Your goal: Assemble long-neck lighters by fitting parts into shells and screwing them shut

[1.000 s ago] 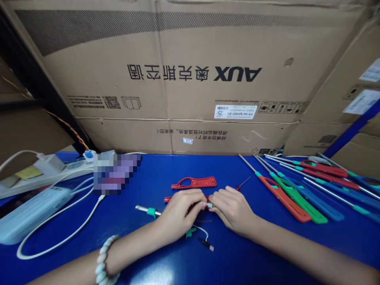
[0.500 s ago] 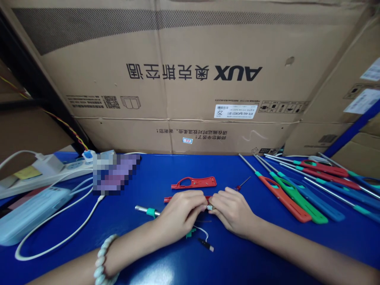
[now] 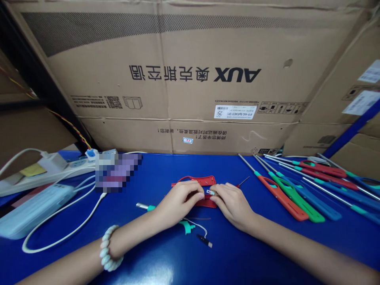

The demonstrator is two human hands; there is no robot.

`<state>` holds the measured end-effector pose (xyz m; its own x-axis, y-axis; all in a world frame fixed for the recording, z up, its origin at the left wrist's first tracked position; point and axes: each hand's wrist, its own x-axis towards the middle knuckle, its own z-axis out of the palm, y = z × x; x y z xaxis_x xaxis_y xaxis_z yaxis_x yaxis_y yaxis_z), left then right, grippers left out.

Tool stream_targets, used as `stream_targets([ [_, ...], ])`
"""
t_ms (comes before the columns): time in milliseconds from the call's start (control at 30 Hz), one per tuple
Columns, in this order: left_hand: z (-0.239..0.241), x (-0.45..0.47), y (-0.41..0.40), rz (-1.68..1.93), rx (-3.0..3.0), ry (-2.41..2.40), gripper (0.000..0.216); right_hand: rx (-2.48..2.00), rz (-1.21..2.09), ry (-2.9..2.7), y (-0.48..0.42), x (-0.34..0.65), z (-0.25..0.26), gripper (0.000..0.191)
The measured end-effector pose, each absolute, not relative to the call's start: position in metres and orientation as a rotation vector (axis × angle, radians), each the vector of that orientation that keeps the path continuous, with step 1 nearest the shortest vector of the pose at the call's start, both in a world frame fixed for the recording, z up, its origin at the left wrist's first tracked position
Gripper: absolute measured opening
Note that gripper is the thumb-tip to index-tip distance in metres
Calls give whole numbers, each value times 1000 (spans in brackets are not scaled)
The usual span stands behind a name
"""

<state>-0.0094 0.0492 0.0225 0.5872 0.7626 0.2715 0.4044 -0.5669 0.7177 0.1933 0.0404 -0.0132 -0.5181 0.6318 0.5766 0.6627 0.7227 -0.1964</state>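
Observation:
My right hand [image 3: 233, 204] pinches a small valve-like part [image 3: 210, 192] with a whitish tip; its rear is hidden in the fingers. Just left of it, my left hand [image 3: 184, 200] is closed, thumb against fingers, and what it holds, if anything, I cannot make out. Beneath the hands lies one red lighter shell half [image 3: 208, 204], mostly covered, with the other red half [image 3: 204, 181] behind. A green trigger [image 3: 187, 227] and a black igniter piece [image 3: 204, 240] with a white wire lie in front. The lighter's metal tube [image 3: 143, 206] pokes out beyond my left wrist.
Several assembled long lighters [image 3: 282, 196] fan out at the right. A small screwdriver [image 3: 243, 182] lies behind my right hand. At left are a light blue power bank [image 3: 35, 211], a white cable, a power strip [image 3: 73, 166] and a blurred-out purple object [image 3: 121, 170]. Cardboard [image 3: 190, 95] stands behind.
My hands have drawn slightly apart, the left one shifting left and up. The small part's whitish tip now shows in the gap, and more of the green trigger is visible.

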Motion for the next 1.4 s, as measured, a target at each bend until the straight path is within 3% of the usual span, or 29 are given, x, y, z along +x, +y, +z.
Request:
stream_targets([
  [233, 18, -10, 43, 575, 2347, 893, 6, -1121, 152, -2138, 40, 195, -11, 10],
  [500, 8, -5, 33, 415, 2631, 810, 13, -993, 93, -2110, 42, 197, -12, 18],
  [1400, 8, -11, 38, 841, 2146, 927, 18, -814, -58, -2347, 33, 199, -15, 15],
])
